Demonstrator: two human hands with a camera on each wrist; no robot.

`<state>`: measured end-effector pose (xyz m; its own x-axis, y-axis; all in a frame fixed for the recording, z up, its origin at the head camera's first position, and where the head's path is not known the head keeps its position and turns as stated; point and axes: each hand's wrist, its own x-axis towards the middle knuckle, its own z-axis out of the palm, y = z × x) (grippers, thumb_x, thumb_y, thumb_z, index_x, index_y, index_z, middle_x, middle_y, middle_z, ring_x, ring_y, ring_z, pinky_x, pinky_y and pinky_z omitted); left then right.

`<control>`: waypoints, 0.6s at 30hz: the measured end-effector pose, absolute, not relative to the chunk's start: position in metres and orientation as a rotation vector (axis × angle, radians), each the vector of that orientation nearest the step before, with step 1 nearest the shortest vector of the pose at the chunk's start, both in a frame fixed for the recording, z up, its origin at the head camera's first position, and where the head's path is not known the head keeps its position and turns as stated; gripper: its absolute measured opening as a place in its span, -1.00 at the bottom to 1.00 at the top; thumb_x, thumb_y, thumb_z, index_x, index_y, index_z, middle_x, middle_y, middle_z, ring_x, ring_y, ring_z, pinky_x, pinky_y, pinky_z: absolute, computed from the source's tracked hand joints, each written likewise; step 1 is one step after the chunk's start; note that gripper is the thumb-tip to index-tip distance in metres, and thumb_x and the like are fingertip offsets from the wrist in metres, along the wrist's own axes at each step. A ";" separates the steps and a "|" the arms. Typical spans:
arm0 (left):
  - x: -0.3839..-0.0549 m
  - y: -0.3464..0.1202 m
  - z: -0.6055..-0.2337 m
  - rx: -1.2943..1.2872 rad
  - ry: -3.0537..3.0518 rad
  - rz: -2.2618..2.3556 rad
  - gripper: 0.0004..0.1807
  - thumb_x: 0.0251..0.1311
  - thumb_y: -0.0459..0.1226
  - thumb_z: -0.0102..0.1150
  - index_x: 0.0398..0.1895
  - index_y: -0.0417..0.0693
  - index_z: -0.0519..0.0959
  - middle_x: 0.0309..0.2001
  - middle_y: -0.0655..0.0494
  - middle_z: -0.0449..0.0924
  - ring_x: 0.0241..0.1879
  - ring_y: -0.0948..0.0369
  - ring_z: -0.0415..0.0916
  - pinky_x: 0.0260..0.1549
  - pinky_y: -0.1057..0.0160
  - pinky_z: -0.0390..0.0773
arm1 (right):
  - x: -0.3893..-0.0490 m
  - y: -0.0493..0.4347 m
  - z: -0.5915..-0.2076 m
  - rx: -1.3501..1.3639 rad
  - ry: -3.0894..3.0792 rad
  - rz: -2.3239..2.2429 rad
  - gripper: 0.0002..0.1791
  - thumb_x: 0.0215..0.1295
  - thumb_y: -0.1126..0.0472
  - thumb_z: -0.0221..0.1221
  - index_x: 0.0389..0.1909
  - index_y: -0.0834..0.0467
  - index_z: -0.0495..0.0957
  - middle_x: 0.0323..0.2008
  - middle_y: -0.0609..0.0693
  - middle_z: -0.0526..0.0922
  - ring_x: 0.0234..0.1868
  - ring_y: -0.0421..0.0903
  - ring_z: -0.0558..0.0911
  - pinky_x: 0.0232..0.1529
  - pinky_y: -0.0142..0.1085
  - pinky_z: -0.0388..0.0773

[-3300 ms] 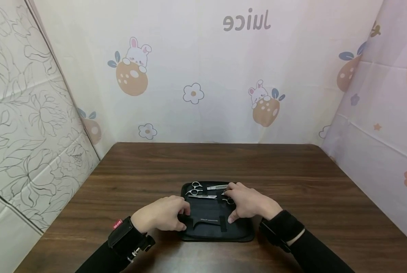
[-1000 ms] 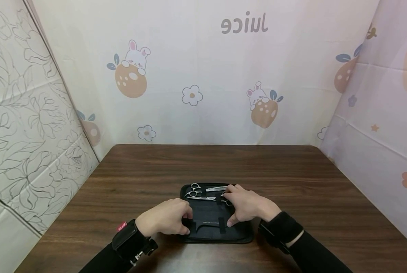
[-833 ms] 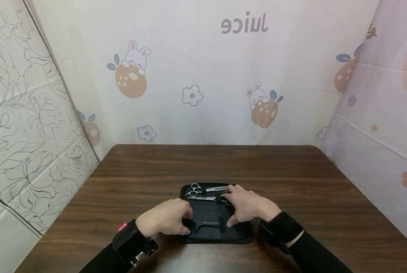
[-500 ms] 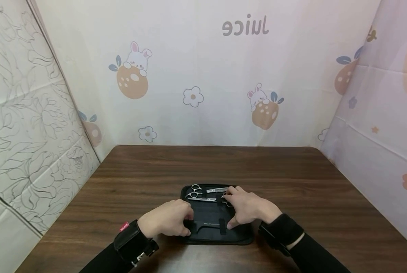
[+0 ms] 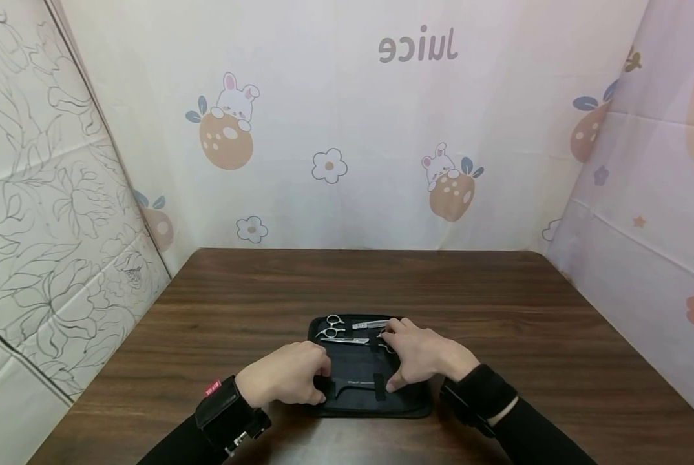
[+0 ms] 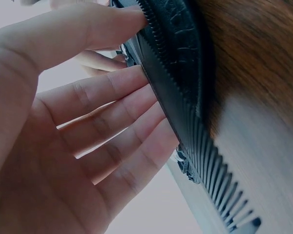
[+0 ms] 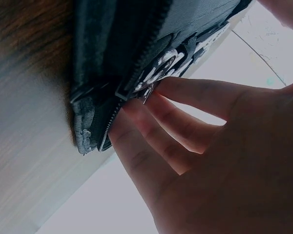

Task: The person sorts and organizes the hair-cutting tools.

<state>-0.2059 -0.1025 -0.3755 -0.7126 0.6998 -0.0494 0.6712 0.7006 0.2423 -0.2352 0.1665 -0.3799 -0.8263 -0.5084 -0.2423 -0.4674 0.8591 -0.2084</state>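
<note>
A black case (image 5: 353, 360) lies unfolded on the table in front of me. Between the thumb and fingertips of my left hand (image 5: 289, 373) is a black comb (image 6: 198, 131), its teeth pointing out towards the wrist camera. The comb's other end runs to a black strap (image 5: 379, 386) in the case's near half. My right hand (image 5: 422, 352) is spread over the case's right side, fingertips at the silver scissor handles (image 7: 161, 66) and thumb beside the strap. Two pairs of scissors (image 5: 347, 340) sit in the far half, partly hidden by that hand.
A zip (image 7: 112, 119) runs round the case's edge. The brown wooden table (image 5: 254, 290) stretches behind and to both sides. A patterned curtain (image 5: 335, 97) hangs behind it, with more cloth (image 5: 39, 226) at the left.
Since about three seconds ago my left hand has shifted slightly right, and the comb's end sits closer to the strap. My right hand stays nearly still on the case.
</note>
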 end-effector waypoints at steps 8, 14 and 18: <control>-0.206 -0.101 -0.376 1.120 2.758 0.314 -0.74 -0.09 -0.18 0.58 -0.34 -0.01 0.72 -0.35 0.29 0.53 -0.35 0.35 0.42 -0.28 0.28 0.53 | -0.235 0.167 -0.380 -0.745 2.737 -0.193 -0.04 0.04 -0.18 0.51 0.39 0.19 0.42 0.40 0.09 0.29 0.32 0.05 0.33 0.06 -0.03 0.51; -0.207 -0.100 -0.376 1.128 2.747 0.324 -0.76 -0.09 -0.18 0.57 -0.35 -0.02 0.72 -0.37 0.28 0.52 -0.38 0.36 0.40 -0.32 0.30 0.52 | -0.236 0.166 -0.379 -0.744 2.728 -0.194 -0.04 0.04 -0.18 0.51 0.40 0.20 0.41 0.40 0.11 0.28 0.33 0.07 0.32 0.08 -0.02 0.50; -0.208 -0.099 -0.376 1.135 2.748 0.324 -0.76 -0.08 -0.19 0.57 -0.35 -0.03 0.72 -0.37 0.28 0.52 -0.39 0.36 0.39 -0.32 0.30 0.51 | -0.237 0.166 -0.379 -0.735 2.729 -0.190 -0.04 0.04 -0.17 0.50 0.40 0.20 0.41 0.40 0.11 0.28 0.32 0.05 0.32 0.07 -0.03 0.51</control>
<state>-0.2075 -0.0992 -0.3758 -0.7021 0.7098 -0.0563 0.6772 0.6901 0.2553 -0.2370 0.1658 -0.3789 -0.8209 -0.5088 -0.2593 -0.4680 0.8596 -0.2049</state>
